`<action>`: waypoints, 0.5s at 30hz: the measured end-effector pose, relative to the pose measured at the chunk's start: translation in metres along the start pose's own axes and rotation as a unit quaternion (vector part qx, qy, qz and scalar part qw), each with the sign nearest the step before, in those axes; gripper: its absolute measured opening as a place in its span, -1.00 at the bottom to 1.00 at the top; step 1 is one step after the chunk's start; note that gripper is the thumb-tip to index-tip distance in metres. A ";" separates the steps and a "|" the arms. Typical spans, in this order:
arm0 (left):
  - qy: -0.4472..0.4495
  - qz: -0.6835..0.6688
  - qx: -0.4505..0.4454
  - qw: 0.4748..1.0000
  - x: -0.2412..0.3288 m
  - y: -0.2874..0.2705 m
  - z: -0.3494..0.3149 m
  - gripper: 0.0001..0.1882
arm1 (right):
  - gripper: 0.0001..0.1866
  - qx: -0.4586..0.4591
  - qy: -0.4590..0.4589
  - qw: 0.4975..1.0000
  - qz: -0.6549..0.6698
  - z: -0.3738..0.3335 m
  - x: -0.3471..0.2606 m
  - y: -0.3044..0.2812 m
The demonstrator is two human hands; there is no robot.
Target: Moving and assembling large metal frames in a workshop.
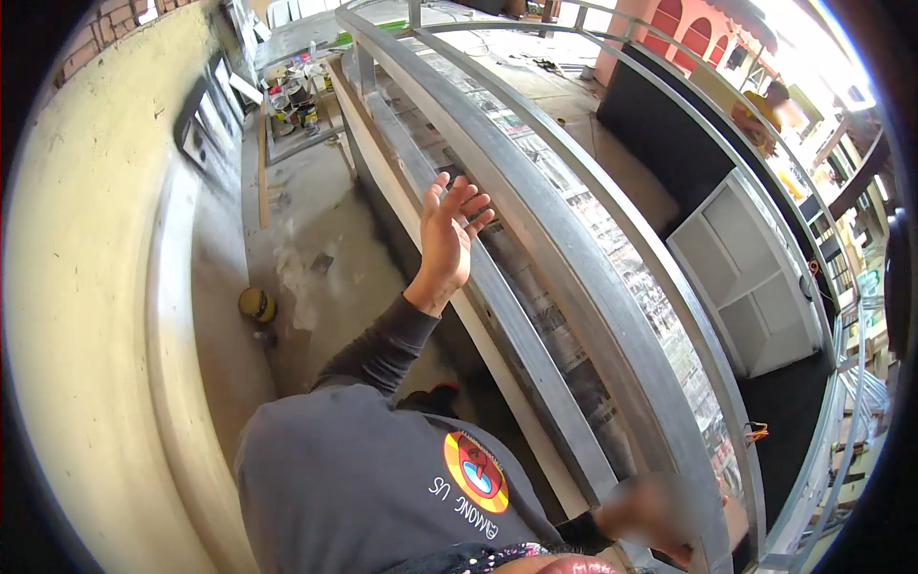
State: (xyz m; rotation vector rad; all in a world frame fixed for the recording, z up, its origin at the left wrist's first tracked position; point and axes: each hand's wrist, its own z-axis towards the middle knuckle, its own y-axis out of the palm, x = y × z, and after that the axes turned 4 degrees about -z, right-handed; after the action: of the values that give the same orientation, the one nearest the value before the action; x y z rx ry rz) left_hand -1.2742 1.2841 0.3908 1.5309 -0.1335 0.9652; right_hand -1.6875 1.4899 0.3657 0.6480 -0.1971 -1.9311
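Note:
My left hand [449, 230] is raised with its fingers apart and slightly curled, and nothing shows in it. It appears over the edge of a long metal frame of grey square tubes [574, 258]; I cannot tell whether it touches the frame. At the lower right my right hand [660, 517] is at the near end of the same frame, by a wide grey tube. A blur covers most of that hand, so its grip does not show. Printed newspaper sheets [535, 143] lie beneath and between the tubes.
A yellowish wall [96, 287] rises on the left beside a stained concrete floor [325, 258]. A paint can [256, 304] stands there, with cluttered supplies [296, 100] farther off. To the right are black panels [636, 124] and a pale shelf unit [751, 277]. Another person [760, 120] is at the far right.

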 end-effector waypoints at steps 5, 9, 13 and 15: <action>0.528 0.378 -0.104 0.754 0.026 0.010 -0.010 -0.23 | -0.14 0.173 0.157 0.967 0.099 0.000 -0.013 0.063; 0.778 0.235 -0.291 0.505 0.119 0.054 0.017 -0.11 | -0.01 0.031 0.214 0.896 0.388 -0.003 -0.008 0.075; 0.368 0.508 -0.583 0.516 0.140 0.182 0.012 -0.42 | -0.03 0.063 0.189 0.944 0.262 -0.002 -0.001 0.053; 0.436 0.713 -0.496 0.238 0.167 0.203 0.006 -0.36 | -0.01 0.177 0.211 0.916 0.291 0.004 -0.007 0.069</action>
State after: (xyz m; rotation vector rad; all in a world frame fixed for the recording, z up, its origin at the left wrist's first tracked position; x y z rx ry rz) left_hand -1.2849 1.3047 0.6524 -1.0361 -1.1914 2.2314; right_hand -1.6320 1.4650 0.4004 1.0902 -0.4207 -1.1554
